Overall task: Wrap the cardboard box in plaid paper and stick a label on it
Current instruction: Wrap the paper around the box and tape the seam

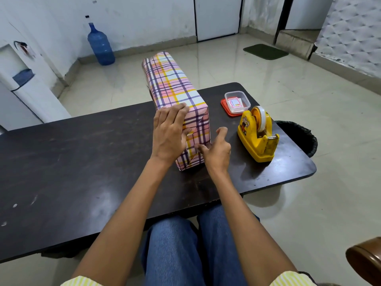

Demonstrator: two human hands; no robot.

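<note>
Long cardboard box in pink, yellow and purple plaid paper [175, 85] lies on the dark wooden table [82, 162], right of middle, its far end jutting past the far edge. Wrapping looks nearly done: top and sides are covered, and the near end is folded into triangular flaps.

Left hand [168, 137] is flat, fingers straight, pressing the box's near left top edge. Right hand [216, 153] is loosely spread, fingertips touching the near-end flap, gripping nothing visible.

Probably left to do: secure that flap. The far end is hidden. No label shows on the box. Small labels [235, 103] sit in a clear plastic container on a red lid [237, 96] by the far right edge, with a yellow tape dispenser [257, 137] just beside it.
</note>
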